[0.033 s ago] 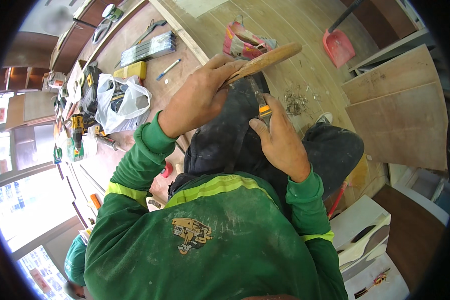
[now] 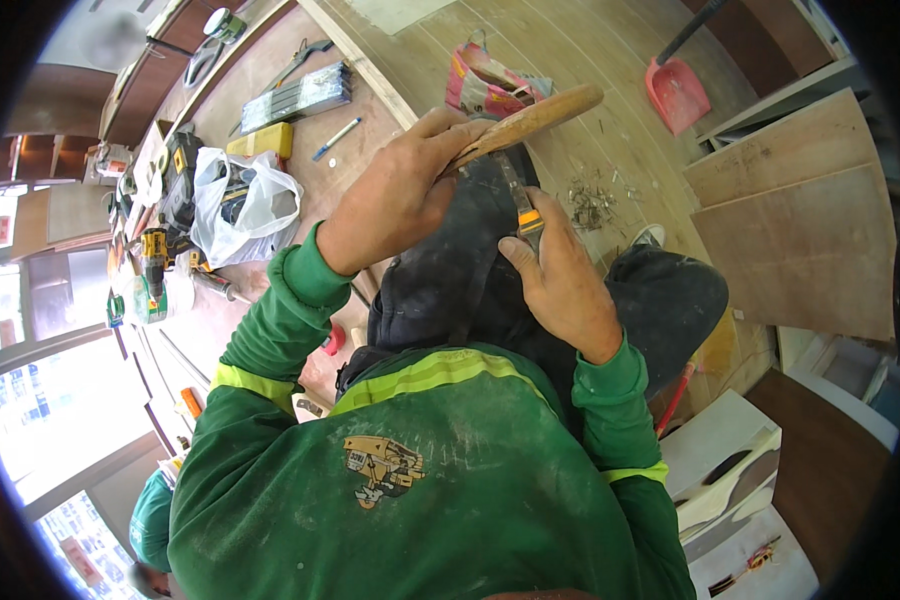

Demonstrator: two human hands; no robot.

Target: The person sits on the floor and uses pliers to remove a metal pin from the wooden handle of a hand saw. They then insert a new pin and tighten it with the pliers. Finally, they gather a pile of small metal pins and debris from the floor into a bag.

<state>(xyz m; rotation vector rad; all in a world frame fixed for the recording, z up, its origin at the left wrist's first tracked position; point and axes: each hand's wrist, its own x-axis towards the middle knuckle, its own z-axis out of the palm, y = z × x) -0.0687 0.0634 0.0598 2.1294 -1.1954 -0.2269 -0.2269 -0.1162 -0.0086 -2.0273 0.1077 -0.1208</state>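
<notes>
"What's in the left hand (image 2: 400, 195)?"

"A piece of wood (image 2: 540, 115), its fingers and thumb closed around the near end. The rest sticks out to the right, above the dark trousers (image 2: 450, 255) and the floor (image 2: 620, 110)."

"How does the wood look?"

"Light brown and slim, with a smooth, rounded far end. Nearer the fingers it turns rougher, with a dark streak along it. It's tilted, the far end higher in the view."

"And the right hand (image 2: 567, 285)?"

"Wrapped around a bladed tool (image 2: 528, 220), yellow and dark at the handle. Its narrow metal blade points up toward the underside of the wood; I can't tell if they touch."

"Anything close by?"

"Small scraps (image 2: 595, 203) scattered on the floor, and a pink and white bag (image 2: 478, 82) just beyond the wood."
</notes>
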